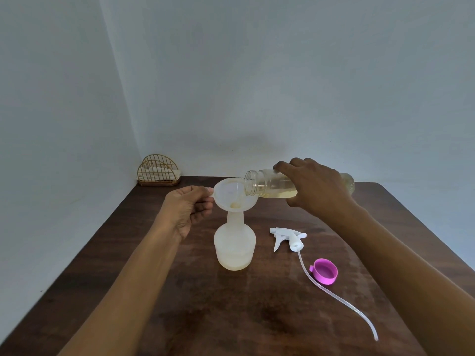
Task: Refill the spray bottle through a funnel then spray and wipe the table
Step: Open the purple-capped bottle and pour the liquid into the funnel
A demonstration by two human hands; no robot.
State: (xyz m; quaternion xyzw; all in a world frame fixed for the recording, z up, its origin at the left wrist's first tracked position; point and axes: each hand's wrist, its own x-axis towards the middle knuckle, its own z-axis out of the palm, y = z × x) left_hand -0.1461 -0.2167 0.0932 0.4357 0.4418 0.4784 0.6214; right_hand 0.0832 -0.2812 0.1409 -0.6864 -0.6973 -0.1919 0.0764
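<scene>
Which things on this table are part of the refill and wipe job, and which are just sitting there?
Part of the job:
spray bottle
funnel, steadied by the left hand
refill bottle, tipped by the right hand
trigger sprayer with its tube
pink cap, off the refill bottle
folded cloths in the wire holder, likely for wiping

Just lying about:
nothing else shows on the table

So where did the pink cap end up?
In the head view the pink cap lies open side up on the table, right of the spray bottle, beside the trigger head's tube.

Funnel (235, 192) atop upright spray bottle (235, 242), seemingly part-filled
</scene>
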